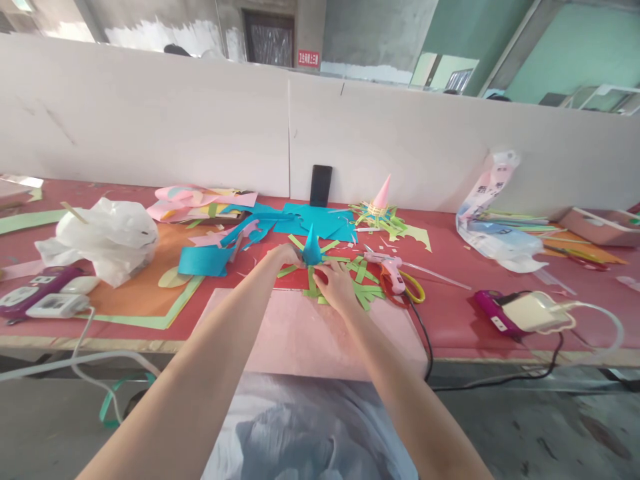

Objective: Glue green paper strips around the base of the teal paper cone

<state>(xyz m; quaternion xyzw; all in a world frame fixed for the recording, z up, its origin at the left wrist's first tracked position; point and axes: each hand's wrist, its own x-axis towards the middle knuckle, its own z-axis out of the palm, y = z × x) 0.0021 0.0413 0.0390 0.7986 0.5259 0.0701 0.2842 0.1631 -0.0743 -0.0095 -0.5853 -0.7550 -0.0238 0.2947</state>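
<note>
A blue paper cone point(312, 247) stands upright between my hands, with green paper strips point(336, 259) fanning out around its base. My left hand point(286, 256) is closed at the cone's left side, its fingertips against the lower edge. From the right, my right hand point(336, 283) bends its fingers onto the front of the base, where a strip meets the cone. The fingertips are partly hidden. More green strips point(367, 293) lie just right of that hand. A pink glue gun point(393, 272) rests beside them, on yellow-and-orange-handled scissors point(416, 288).
A pink cone with green strips point(382, 195) stands behind. Blue sheets point(320, 221) and a phone point(321, 185) are by the white partition point(200, 120). A white plastic bag point(107, 233) lies left; power strips point(505, 313) and cables lie at the sides. A pink board point(320, 340) is in front.
</note>
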